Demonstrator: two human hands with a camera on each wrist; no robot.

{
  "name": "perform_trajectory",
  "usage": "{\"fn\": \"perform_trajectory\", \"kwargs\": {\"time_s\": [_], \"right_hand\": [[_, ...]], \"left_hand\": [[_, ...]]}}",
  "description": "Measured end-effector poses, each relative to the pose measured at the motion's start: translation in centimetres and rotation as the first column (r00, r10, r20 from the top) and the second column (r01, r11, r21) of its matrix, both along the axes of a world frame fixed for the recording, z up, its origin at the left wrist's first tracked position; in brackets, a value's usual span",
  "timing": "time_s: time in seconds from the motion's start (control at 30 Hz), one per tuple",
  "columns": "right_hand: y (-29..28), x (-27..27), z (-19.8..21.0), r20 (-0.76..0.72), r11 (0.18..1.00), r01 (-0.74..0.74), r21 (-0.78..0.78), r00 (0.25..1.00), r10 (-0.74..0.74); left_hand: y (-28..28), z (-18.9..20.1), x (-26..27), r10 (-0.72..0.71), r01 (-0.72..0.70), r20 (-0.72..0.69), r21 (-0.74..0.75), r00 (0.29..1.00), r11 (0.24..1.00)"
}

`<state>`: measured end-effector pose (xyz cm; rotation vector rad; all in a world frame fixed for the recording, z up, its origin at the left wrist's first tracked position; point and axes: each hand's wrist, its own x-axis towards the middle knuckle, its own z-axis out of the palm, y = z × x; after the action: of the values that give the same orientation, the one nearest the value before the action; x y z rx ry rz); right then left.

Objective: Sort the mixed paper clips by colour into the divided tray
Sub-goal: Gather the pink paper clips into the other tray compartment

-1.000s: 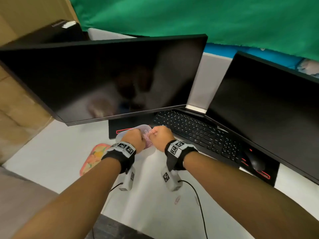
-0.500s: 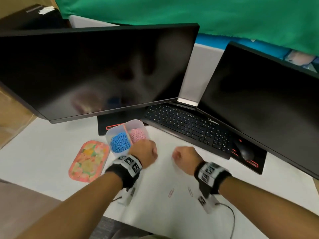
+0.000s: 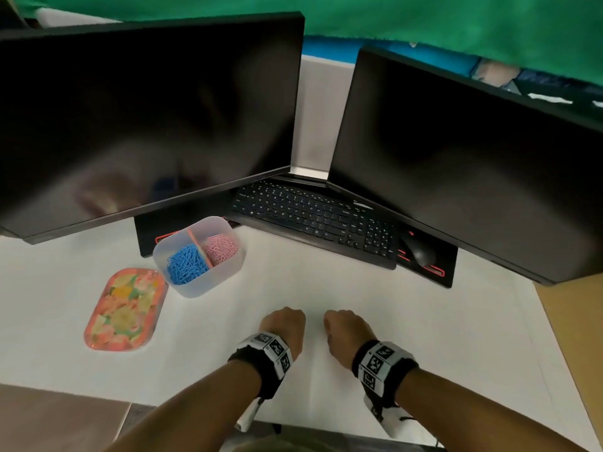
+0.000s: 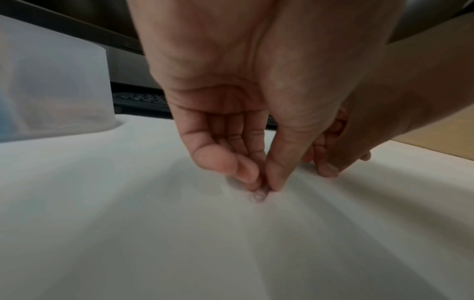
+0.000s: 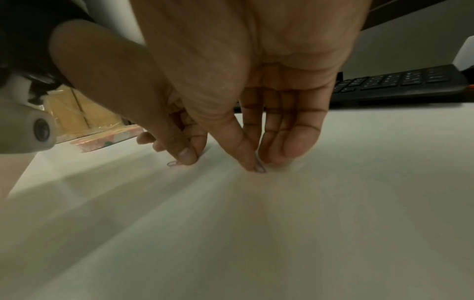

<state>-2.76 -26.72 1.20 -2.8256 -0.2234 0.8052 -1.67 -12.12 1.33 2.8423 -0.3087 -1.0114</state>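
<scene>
Hands: left hand (image 4: 246, 121) pinches blurred clip (image 4: 258, 196) | right hand (image 5: 256, 101) pinches half-hidden paper clip (image 5: 260, 168)

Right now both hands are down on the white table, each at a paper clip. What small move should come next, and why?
Probably lift both clips and carry them to the tray. The left hand already pinches a clip at the table, and the right hand pinches another clip. The tray holds blue clips and pink clips; the held clips' colour is unclear.
</scene>
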Motion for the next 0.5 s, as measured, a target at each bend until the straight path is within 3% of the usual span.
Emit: {"fn": "perform_trajectory", "kwargs": {"time_s": [0.3,0.4,0.5], "right_hand": [[0.1,0.0,0.0,-0.066,0.998,0.047,0.033,0.997,-0.045],[0.0,-0.1,-0.2,-0.051,0.998,0.04,0.057,0.998,-0.037],[0.3,0.3,0.1,-0.023,0.992,0.048,0.116,0.999,-0.045]], "left_hand": [[0.4,0.1,-0.4,0.005,-0.005,-0.011,-0.052,1.0,0.999],[1.7,1.0,0.3,0.105,-0.091,0.078,-0.17,0.991,0.981],[4.4,3.1,2.4,0.285,-0.213,0.222,-0.299,0.932,0.93]]}}
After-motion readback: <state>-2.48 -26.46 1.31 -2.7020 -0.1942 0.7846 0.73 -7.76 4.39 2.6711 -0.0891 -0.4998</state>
